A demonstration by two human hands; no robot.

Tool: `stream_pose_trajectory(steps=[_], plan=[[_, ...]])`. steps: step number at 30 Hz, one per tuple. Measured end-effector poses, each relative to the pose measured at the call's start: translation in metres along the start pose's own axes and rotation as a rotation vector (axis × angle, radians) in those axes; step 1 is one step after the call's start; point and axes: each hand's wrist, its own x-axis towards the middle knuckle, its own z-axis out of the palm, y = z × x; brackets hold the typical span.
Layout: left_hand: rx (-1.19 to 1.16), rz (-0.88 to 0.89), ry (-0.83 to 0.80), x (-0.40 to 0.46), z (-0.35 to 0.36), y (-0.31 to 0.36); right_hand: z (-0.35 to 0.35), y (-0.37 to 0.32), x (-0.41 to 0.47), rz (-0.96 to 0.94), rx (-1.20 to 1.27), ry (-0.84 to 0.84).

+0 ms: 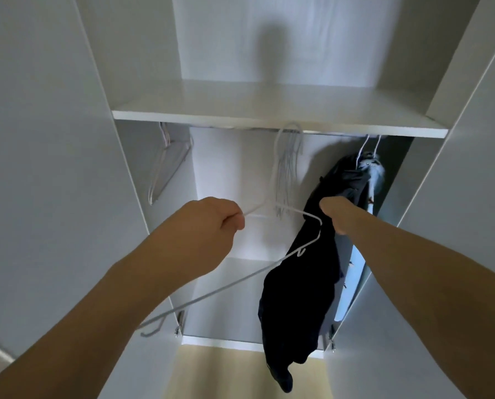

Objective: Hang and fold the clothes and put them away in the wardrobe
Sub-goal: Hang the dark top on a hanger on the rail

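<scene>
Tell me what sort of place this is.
Most likely a bedroom, at an open white wardrobe: a shelf over a hanging rail, spare wire hangers and hung clothes below it.

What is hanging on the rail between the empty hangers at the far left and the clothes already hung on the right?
In the head view, a bunch of empty white hangers hangs there; the left hand holds one white hanger.

Two hands (214, 223), one held hanger (269, 266), one dark garment (298, 283), one shelf (269, 119).

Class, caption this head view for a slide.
Left hand grips a white hanger; right hand holds a dark garment.
</scene>
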Motion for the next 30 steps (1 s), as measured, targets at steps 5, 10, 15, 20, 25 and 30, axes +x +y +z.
stream_pose_trajectory(steps=[5,10,15,20,25,30], plan=[[-0.074,0.038,0.075,-0.013,0.009,-0.014,0.025,-0.018,-0.038,-0.107,-0.102,0.049],[-0.263,0.014,0.129,-0.027,0.017,-0.048,0.042,-0.035,-0.084,-0.312,-0.416,0.164],[-0.397,0.08,0.095,-0.02,0.01,-0.061,0.041,-0.052,-0.134,-0.546,-0.38,0.039],[-0.328,0.191,0.163,-0.009,0.003,-0.037,0.011,-0.067,-0.16,-0.732,-0.276,0.056],[0.259,0.36,0.821,-0.025,0.023,-0.02,-0.008,-0.08,-0.174,-0.811,-0.258,0.074],[0.22,0.585,0.569,-0.044,0.094,-0.007,-0.028,-0.082,-0.168,-0.779,-0.283,0.183]])
